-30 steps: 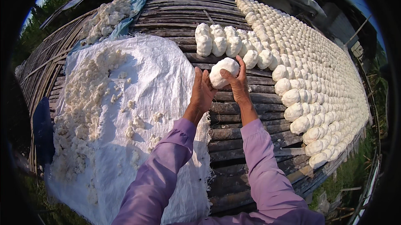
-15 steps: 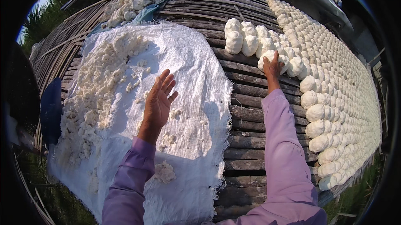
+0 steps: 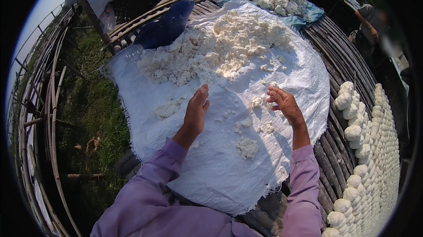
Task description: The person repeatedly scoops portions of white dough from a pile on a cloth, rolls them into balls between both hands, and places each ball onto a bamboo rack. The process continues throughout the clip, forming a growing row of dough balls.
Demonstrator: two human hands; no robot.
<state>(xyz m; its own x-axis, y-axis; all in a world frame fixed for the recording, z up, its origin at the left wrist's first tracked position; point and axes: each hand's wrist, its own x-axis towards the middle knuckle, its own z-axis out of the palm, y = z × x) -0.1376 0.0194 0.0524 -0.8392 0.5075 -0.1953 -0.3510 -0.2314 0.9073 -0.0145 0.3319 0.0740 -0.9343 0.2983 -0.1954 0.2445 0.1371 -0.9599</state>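
A white woven sheet [image 3: 207, 180] lies under both my hands, its edges frayed. Across its far part spreads a heap of crumbly off-white dough-like stuff [image 3: 240, 39]. My left hand [image 3: 196, 111] hovers near the heap's front edge, fingers stretched out, holding nothing. To its right, my right hand [image 3: 287, 107] is over the sheet with loosely bent fingers, and nothing shows in it. Small crumbs lie by its fingertips, and a larger loose clump [image 3: 246, 148] sits between my forearms. At the right stand rows of shaped white lumps [image 3: 352, 132], away from both hands.
Dark bamboo poles [image 3: 332, 160] form the platform. A second white heap [image 3: 282, 0] rests on a blue sheet at the far side. A dark blue object [image 3: 169, 25] borders the main heap. Grass [image 3: 99, 131] and bamboo railings are at left. Another person [image 3: 369, 23] is at far right.
My right hand has let go of a white lump among the rows and come left over the sheet. The view has swung left, bringing grass and railings in.
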